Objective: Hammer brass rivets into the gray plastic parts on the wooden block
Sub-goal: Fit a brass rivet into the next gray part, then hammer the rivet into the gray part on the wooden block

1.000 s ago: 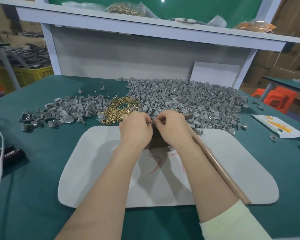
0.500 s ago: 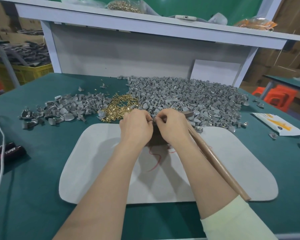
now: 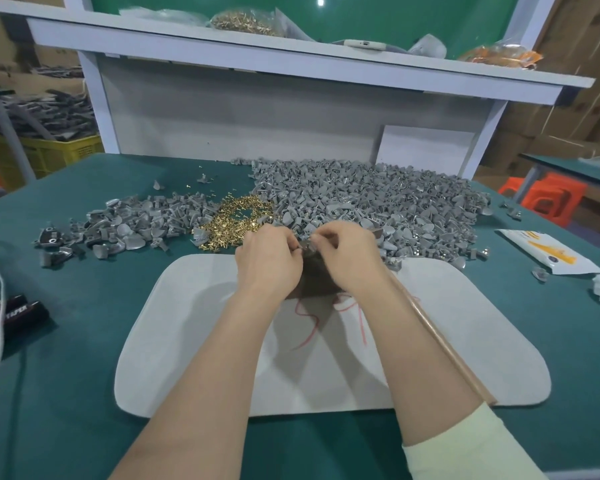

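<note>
The part [image 3: 307, 248] sits at the far edge of the block [image 3: 317, 282], which stands on the far middle of the mat [image 3: 194, 341]. Both hands are closed on the part. The left hand [image 3: 267, 261] pinches it from the left and the right hand [image 3: 347, 258] from the right, fingertips almost meeting. I cannot tell whether a rivet is already seated in it.

The coming blow likely turns on the hammer [image 3: 440, 341]. Its handle lies on the mat under the right forearm, with its long axis running from the near right up to the far left, toward the block. The head end is hidden behind the right hand. That hand is the nearer one and would only have to let go and drop back onto the handle.

The loose rivets [image 3: 234, 221] lie just far-left of the left hand, and the big heap [image 3: 378, 199] of gray pieces lies beyond the right.

Against the earlier frames little differs: the hands stay together over the block and the hammer lies as it did.
</note>
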Demonstrator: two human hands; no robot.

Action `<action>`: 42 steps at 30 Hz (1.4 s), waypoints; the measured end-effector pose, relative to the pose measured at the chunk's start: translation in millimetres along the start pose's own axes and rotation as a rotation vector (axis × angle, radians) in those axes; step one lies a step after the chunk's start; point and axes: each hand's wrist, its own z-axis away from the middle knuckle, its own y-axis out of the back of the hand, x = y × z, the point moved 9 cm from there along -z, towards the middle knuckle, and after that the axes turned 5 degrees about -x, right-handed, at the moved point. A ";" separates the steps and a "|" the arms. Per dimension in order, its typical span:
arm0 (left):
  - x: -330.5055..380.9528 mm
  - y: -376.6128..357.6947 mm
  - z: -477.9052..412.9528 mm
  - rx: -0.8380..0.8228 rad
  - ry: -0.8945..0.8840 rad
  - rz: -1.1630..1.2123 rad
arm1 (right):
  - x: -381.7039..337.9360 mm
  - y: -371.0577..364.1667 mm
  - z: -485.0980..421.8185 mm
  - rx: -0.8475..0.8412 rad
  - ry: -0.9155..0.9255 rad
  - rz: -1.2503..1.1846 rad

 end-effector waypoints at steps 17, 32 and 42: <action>-2.7 1.1 -1.9 0.005 0.018 0.018 | 42.3 53.2 7.0 -0.004 -0.156 -0.007; -17.1 2.6 -6.5 0.053 0.122 0.103 | -8.9 44.7 32.0 -0.090 0.110 0.269; -16.9 0.5 -8.4 0.050 0.110 0.076 | -8.9 43.4 33.5 -0.076 0.099 0.303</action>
